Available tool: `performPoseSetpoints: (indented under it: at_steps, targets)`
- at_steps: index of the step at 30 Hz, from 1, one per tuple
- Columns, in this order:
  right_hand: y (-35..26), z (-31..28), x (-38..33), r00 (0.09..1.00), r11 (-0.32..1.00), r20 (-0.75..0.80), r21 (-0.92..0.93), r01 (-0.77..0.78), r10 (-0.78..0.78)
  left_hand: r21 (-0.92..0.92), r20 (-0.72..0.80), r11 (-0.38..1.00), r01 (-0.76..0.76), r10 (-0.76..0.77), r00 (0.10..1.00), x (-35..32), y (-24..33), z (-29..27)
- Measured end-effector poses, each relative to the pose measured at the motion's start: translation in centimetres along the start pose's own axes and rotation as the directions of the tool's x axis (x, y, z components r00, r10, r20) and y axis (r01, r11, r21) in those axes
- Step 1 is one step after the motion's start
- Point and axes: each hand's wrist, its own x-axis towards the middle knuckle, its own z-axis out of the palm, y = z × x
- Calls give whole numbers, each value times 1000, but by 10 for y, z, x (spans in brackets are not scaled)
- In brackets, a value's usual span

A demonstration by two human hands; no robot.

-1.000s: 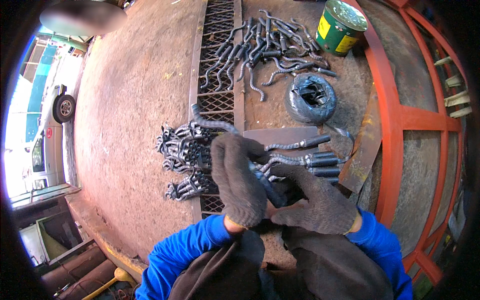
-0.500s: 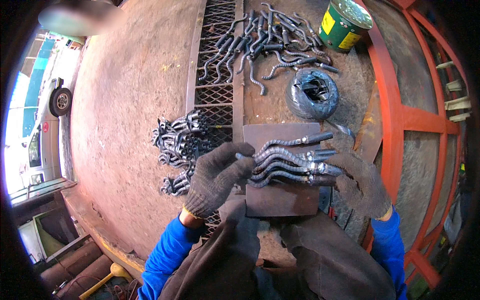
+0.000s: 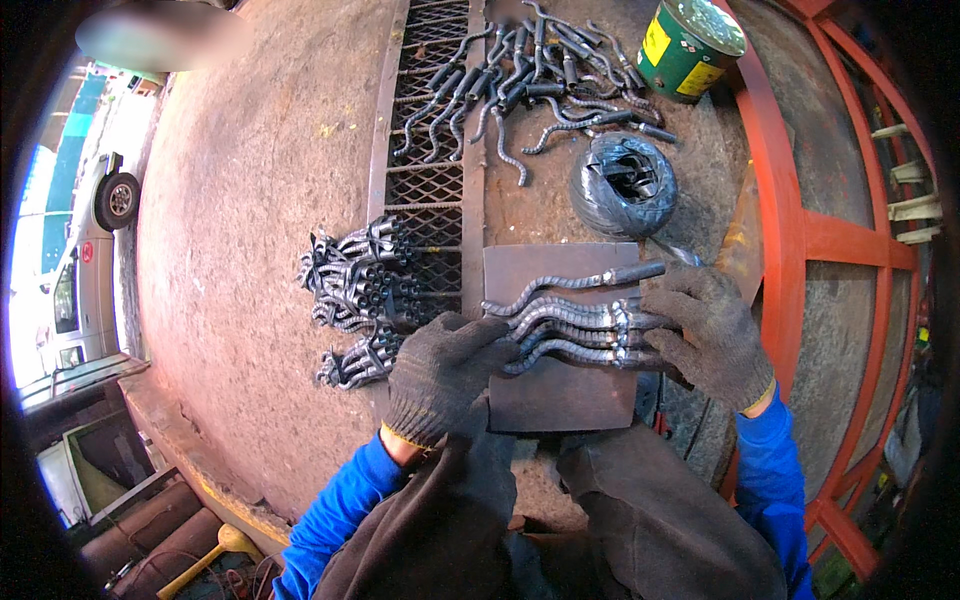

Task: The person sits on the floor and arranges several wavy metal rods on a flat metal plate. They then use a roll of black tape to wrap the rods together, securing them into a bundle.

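Both hands are in dark knitted gloves and stand apart, one at each end of a group of wavy ribbed rods. The left hand has its fingers bent and close together, fingertips at the group's left ends; whether they grip cannot be told. The right hand is partly curled over the dark sleeved right ends, touching them; firmness of hold cannot be determined. The group lies between the hands above one flat dark plate. Count: at least four rods in the group; one single rod just beyond it on the far side; at least two tied bundles to the left; one roll of dark plastic strip and one green can on the far right; far loose rods too tangled to count.
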Motion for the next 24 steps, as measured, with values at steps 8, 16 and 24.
performPoseSetpoints:
  at_steps: [8, 16, 24]
  targets:
    - [2, 3, 0, 996, 991, 24, 103, -84, 82, 68, 2, 996, -52, 52, 999, 2, -6, 2]
    - [16, 5, 7, 883, 640, 85, 658, -397, 461, -128, -169, 978, 166, -186, 968, 16, -18, 1]
    - [45, 11, 24, 953, 880, 84, 367, -301, 291, -336, 173, 860, 384, -344, 923, 30, -39, -3]
